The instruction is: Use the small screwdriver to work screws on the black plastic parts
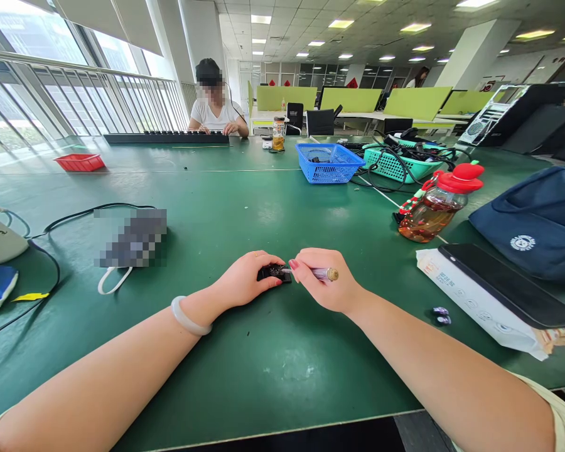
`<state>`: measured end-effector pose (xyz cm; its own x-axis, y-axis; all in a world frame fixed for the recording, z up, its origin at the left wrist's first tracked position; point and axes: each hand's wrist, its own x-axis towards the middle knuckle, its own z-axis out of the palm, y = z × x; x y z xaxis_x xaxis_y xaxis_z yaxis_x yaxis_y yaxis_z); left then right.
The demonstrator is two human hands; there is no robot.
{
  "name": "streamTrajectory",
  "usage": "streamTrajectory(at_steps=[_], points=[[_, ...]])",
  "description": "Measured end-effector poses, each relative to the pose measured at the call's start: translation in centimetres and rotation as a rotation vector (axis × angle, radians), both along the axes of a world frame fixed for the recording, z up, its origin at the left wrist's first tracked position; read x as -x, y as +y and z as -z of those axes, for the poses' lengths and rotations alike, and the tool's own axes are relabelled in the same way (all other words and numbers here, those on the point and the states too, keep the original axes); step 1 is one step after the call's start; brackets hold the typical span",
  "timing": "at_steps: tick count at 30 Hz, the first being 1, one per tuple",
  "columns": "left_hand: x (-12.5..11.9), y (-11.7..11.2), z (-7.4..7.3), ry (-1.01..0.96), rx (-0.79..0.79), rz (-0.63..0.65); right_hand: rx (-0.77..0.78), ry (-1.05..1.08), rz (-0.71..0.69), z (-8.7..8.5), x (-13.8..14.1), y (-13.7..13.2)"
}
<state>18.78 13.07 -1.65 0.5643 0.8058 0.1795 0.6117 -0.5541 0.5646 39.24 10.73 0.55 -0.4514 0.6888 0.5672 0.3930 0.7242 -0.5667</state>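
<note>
Here the left hand [247, 276] pinches the black part [274, 272] between its fingers on the bench [249, 376], seemingly to steady it, as the right hand [334, 285] grips a pen-like tool [324, 274] near its tip, apparently for control.

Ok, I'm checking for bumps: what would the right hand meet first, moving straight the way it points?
Probably the small, black, roughly rectangular part held by the left hand; depth makes the exact gap hard to judge.

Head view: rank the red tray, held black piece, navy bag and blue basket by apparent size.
1. Navy bag
2. Blue basket
3. Red tray
4. Held black piece, partly covered by the left hand
</note>
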Motion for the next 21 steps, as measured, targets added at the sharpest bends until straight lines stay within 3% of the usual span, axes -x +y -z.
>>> streamTrajectory(at_steps=[21], points=[[0.24,0.07,-0.02,-0.013,0.032,0.013,-0.008,-0.007,0.005,-0.18,0.1,-0.11]])
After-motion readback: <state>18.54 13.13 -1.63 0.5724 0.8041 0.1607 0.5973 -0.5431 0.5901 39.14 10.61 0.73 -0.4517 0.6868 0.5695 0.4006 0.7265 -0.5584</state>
